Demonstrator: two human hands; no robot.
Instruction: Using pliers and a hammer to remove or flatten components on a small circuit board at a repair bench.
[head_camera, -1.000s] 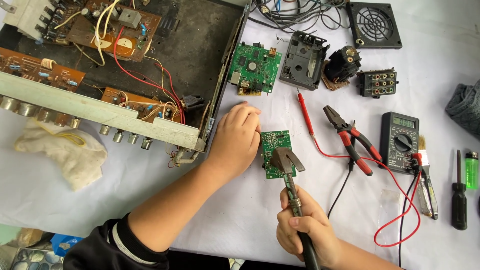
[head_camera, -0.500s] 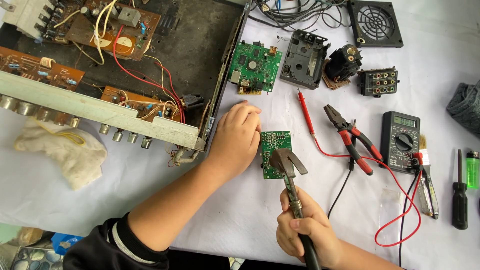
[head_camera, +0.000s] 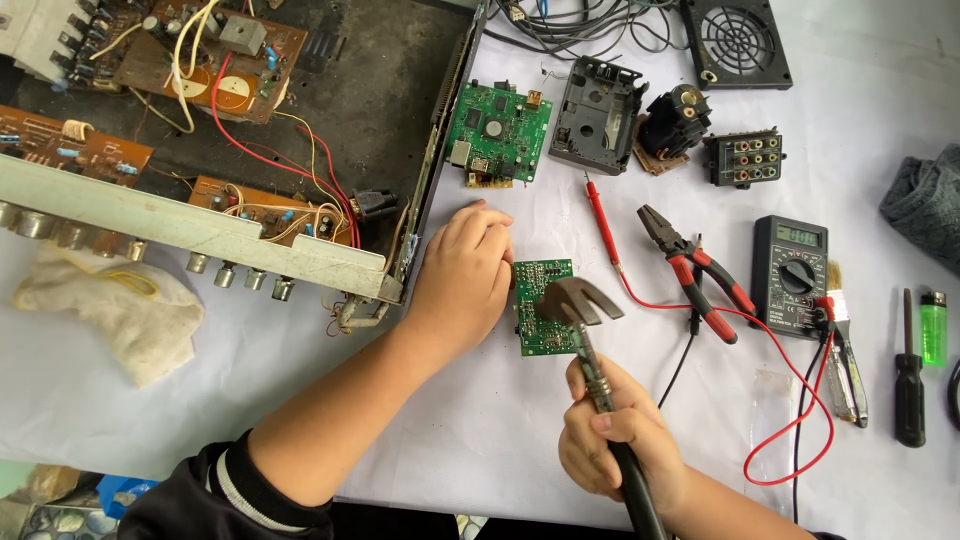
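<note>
Two hands worked over a white-covered worktop (head_camera: 480, 430). The left hand (head_camera: 462, 280) lay palm down with fingers curled together, its fingertips pressing the left edge of a small green circuit board (head_camera: 542, 300) that lay flat on the worktop just right of that hand. The right hand (head_camera: 615, 440), below and slightly right of the board, was closed in a fist around the dark handle of a claw hammer (head_camera: 585, 335); the hammer's metal head rested over the board's right half, though whether it touched the board could not be told. Just left of the left hand stood an opened amplifier chassis (head_camera: 390, 120) with brown circuit boards, coloured wires and a row of knobs along its front panel. Above the left hand lay a larger green circuit board (head_camera: 498, 125), and to its right a black plastic frame (head_camera: 595, 115). Right of both hands lay a red probe (head_camera: 603, 225), red-handled pliers (head_camera: 695, 270), and a black multimeter (head_camera: 790, 275) with red and black leads. Well to the right sat a black screwdriver (head_camera: 908, 375) and a green lighter (head_camera: 932, 328). Far left of the hands lay a crumpled cream rag (head_camera: 110, 310).
</note>
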